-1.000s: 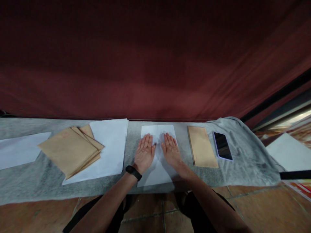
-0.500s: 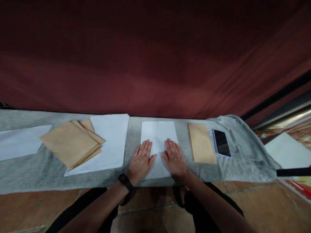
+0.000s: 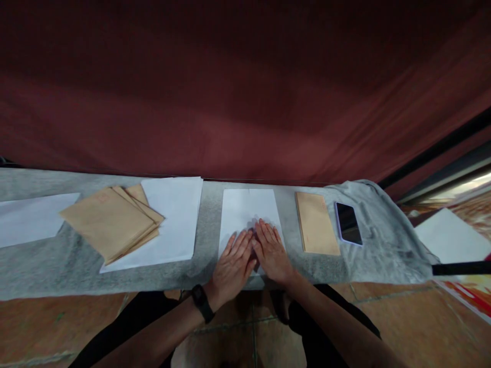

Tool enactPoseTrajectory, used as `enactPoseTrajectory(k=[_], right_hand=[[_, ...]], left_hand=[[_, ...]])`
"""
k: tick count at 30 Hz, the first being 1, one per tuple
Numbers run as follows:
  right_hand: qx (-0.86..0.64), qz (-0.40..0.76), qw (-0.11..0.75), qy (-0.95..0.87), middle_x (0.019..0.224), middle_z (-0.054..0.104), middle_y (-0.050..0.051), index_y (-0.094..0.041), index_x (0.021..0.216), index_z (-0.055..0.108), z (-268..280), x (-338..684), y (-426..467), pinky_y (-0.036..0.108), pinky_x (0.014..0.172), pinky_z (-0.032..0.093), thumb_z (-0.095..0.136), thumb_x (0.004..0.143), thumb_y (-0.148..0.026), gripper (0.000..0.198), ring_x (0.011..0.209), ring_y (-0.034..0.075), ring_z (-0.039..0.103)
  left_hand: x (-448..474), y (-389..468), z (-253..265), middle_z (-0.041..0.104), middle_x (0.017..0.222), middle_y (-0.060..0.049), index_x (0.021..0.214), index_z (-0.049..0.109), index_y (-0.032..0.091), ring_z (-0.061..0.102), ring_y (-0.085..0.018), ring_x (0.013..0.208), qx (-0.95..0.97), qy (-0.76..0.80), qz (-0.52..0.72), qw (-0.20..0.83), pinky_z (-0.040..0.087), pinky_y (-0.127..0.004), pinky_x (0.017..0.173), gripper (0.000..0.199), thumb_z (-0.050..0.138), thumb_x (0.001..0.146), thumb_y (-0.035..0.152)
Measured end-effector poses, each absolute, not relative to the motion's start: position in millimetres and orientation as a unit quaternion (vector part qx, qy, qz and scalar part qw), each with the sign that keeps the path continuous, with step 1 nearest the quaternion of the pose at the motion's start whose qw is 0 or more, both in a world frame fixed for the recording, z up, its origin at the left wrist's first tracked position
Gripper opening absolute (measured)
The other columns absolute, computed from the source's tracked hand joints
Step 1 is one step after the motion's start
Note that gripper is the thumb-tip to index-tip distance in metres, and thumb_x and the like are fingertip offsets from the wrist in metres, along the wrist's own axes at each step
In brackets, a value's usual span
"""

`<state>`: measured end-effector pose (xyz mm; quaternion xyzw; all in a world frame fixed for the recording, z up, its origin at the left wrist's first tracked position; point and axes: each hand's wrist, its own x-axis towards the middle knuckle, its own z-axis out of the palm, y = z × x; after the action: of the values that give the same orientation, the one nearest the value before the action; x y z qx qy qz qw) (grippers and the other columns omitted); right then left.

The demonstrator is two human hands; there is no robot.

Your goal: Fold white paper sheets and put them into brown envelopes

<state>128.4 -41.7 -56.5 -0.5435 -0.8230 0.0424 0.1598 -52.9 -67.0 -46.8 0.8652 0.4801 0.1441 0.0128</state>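
Note:
A white sheet of paper (image 3: 245,207) with a crease down its middle lies on the grey cloth in front of me. My left hand (image 3: 233,266), with a dark watch at the wrist, rests on the lower part of the sheet, fingers stretched out. Close beside it my right hand (image 3: 272,250) lies flat on the paper too, its fingers pointing away from me. The hands nearly meet at the crease and cover the lower middle of the sheet.
To the left, brown envelopes (image 3: 111,220) lie partly on a stack of white paper (image 3: 176,220); another white sheet (image 3: 30,220) is farther left. On the right are a stack of brown envelopes (image 3: 317,225) and a phone (image 3: 349,224). A dark red cloth (image 3: 230,128) hangs behind.
My left hand has slid right and a little nearer to me, toward the middle crease. The right hand has shifted slightly left, so the two are now close together.

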Motion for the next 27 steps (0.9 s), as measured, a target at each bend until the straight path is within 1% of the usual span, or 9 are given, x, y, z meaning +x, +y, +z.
enactPoseTrajectory(k=[3, 7, 10, 15, 17, 19, 23, 27], right_hand=[[-0.514, 0.05, 0.16, -0.841, 0.165, 0.035, 0.01, -0.015, 0.16, 0.034, -60, 126, -45, 0.047, 0.128, 0.023, 0.03, 0.109, -0.036, 0.055, 0.155, 0.022, 0.028], [-0.527, 0.035, 0.154, -0.835, 0.165, 0.034, 0.011, -0.016, 0.158, 0.037, -62, 137, -36, 0.047, 0.127, 0.025, 0.036, 0.108, -0.038, 0.055, 0.153, 0.024, 0.031], [-0.556, 0.022, 0.145, -0.818, 0.165, 0.034, 0.011, -0.016, 0.158, 0.037, -61, 146, -24, 0.048, 0.126, 0.024, 0.037, 0.108, -0.037, 0.054, 0.153, 0.025, 0.032], [-0.596, 0.009, 0.129, -0.793, 0.165, 0.033, 0.015, -0.011, 0.157, 0.038, -58, 143, -8, 0.051, 0.126, 0.021, 0.037, 0.108, -0.035, 0.055, 0.153, 0.029, 0.032], [-0.598, 0.014, 0.129, -0.791, 0.164, 0.034, 0.015, -0.01, 0.156, 0.039, -57, 135, -3, 0.051, 0.126, 0.02, 0.035, 0.108, -0.034, 0.054, 0.153, 0.029, 0.033], [-0.584, 0.027, 0.127, -0.802, 0.165, 0.034, 0.013, -0.01, 0.156, 0.04, -56, 124, 1, 0.05, 0.126, 0.02, 0.033, 0.108, -0.033, 0.053, 0.153, 0.027, 0.032], [-0.566, 0.051, 0.113, -0.815, 0.166, 0.033, 0.01, -0.013, 0.156, 0.042, -55, 106, 12, 0.047, 0.126, 0.022, 0.03, 0.108, -0.028, 0.051, 0.153, 0.025, 0.032], [-0.573, 0.045, 0.104, -0.811, 0.165, 0.034, 0.011, -0.013, 0.156, 0.042, -55, 103, 28, 0.049, 0.126, 0.023, 0.032, 0.107, -0.028, 0.052, 0.153, 0.027, 0.032]], left_hand=[[-45, -77, -53, 0.044, 0.16, -0.013, 0.148, 0.049, 0.012, 0.033, -0.023, 0.153, 0.875, 0.465, 0.133, 0.023, 0.025, -0.049, 0.128, 0.05, 0.036, 0.104, 0.033], [-54, -74, -55, 0.042, 0.162, -0.01, 0.153, 0.043, 0.015, 0.033, -0.022, 0.153, 0.88, 0.456, 0.132, 0.021, 0.022, -0.048, 0.129, 0.053, 0.035, 0.105, 0.036], [-68, -63, -52, 0.038, 0.164, -0.009, 0.155, 0.042, 0.018, 0.032, -0.024, 0.153, 0.868, 0.481, 0.125, 0.013, 0.023, -0.049, 0.128, 0.053, 0.034, 0.105, 0.037], [-82, -41, -49, 0.036, 0.164, -0.012, 0.156, 0.039, 0.015, 0.031, -0.028, 0.153, 0.832, 0.539, 0.13, -0.003, 0.027, -0.054, 0.126, 0.058, 0.033, 0.105, 0.041], [-78, -32, -50, 0.036, 0.164, -0.014, 0.156, 0.04, 0.013, 0.031, -0.028, 0.153, 0.823, 0.551, 0.137, -0.01, 0.027, -0.053, 0.126, 0.057, 0.033, 0.105, 0.038], [-70, -22, -52, 0.037, 0.163, -0.014, 0.155, 0.041, 0.011, 0.031, -0.026, 0.154, 0.822, 0.551, 0.141, -0.013, 0.026, -0.05, 0.127, 0.056, 0.032, 0.105, 0.033], [-51, -4, -55, 0.039, 0.163, -0.011, 0.155, 0.04, 0.01, 0.031, -0.023, 0.154, 0.827, 0.543, 0.144, -0.006, 0.026, -0.045, 0.128, 0.055, 0.032, 0.102, 0.024], [-47, 13, -53, 0.036, 0.164, -0.01, 0.155, 0.04, 0.011, 0.029, -0.025, 0.155, 0.83, 0.544, 0.126, -0.002, 0.023, -0.048, 0.128, 0.055, 0.034, 0.102, 0.025]])
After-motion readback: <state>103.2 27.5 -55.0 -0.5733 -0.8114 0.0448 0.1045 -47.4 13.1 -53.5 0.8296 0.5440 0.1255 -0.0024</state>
